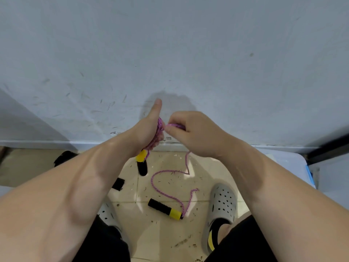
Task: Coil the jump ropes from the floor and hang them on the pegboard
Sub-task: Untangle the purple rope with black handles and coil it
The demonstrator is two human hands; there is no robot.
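A pink braided jump rope (166, 193) has black handles with yellow ends. My left hand (149, 127), thumb pointing up, grips several coils of the rope, and one handle (142, 163) hangs below that hand. My right hand (190, 133) pinches a strand of the rope right beside the coils. From my right hand the loose rope drops to the tiled floor and curves to the second handle (165, 208), which lies flat between my feet. No pegboard is in view.
A scuffed white wall (170, 53) stands straight ahead with a baseboard at its foot. My grey perforated clogs (221, 207) flank the rope. A black object (64, 157) and a black piece (118, 184) lie on the floor at left. A pale blue-edged container (294, 163) sits right.
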